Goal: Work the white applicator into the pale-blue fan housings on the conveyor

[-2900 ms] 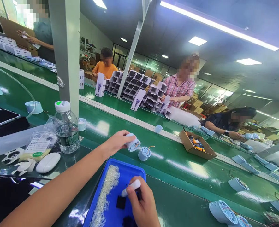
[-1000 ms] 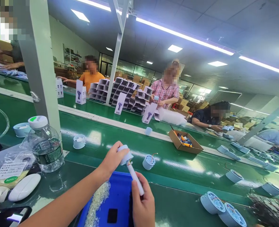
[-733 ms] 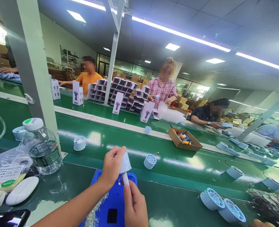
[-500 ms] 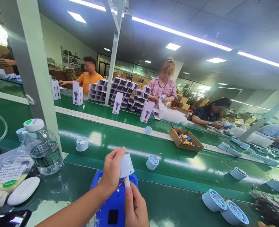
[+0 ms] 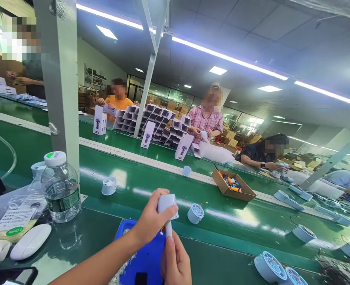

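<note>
Since the earlier frame the left hand [image 5: 151, 221] has tipped the pale housing [image 5: 166, 204] upright above the blue tray [image 5: 142, 257] at the tabletop's near edge; the right hand [image 5: 175, 263], clamped on a white stick [image 5: 168, 228], now presses it up into the housing's underside.

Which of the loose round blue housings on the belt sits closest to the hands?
The small round housing with the orange wire, upright on the belt just right of the left hand. The others lie further off, at the belt's lower right and far right.

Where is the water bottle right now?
In the head view the water bottle stands at the left on the green bench, in front of the grey post, with a clear bag to its left, well left of the left hand.
</note>
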### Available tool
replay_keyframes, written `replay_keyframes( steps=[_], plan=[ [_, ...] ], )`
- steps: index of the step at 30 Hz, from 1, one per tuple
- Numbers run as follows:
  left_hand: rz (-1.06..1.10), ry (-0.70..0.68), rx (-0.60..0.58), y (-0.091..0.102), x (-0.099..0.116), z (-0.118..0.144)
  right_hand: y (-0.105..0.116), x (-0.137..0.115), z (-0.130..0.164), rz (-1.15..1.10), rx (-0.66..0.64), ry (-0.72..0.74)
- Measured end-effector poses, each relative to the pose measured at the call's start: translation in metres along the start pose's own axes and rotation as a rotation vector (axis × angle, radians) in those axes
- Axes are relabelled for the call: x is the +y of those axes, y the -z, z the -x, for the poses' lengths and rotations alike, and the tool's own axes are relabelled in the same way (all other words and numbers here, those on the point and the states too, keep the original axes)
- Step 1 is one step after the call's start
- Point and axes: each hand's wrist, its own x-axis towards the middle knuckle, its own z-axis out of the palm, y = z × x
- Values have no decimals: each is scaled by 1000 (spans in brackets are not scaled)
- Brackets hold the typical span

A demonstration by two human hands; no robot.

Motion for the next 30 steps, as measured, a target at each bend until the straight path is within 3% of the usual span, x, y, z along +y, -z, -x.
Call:
replay_keyframes(
  steps=[2, 7, 11, 15, 18, 23, 27, 30],
  plan=[
    [-170, -25, -124, 9, 5, -2, 6, -3, -5, 68, 30, 35],
    [-675, -427, -213, 36, 15, -9, 24, -10, -20, 190, 59, 39],
    [-784, -484, -202, 42, 13, -10, 34, -9, -27, 85, 74, -135],
    [-905, -544, -313, 42, 6, -10, 35, -8, -25, 44, 40, -195],
    [-945, -515, -304, 44, -2, -14, 34, -10, -24, 114, 34, -126],
    [-948, -323, -204, 52, -15, -25, 36, -12, -24, 225, 104, -29],
    [-989, -118, -161, 66, -21, -35, 35, -8, -20, 264, 116, -63],
    [-1104, -131, -178, 75, -32, -40, 31, -7, -15, 269, 101, -78]
  ],
)
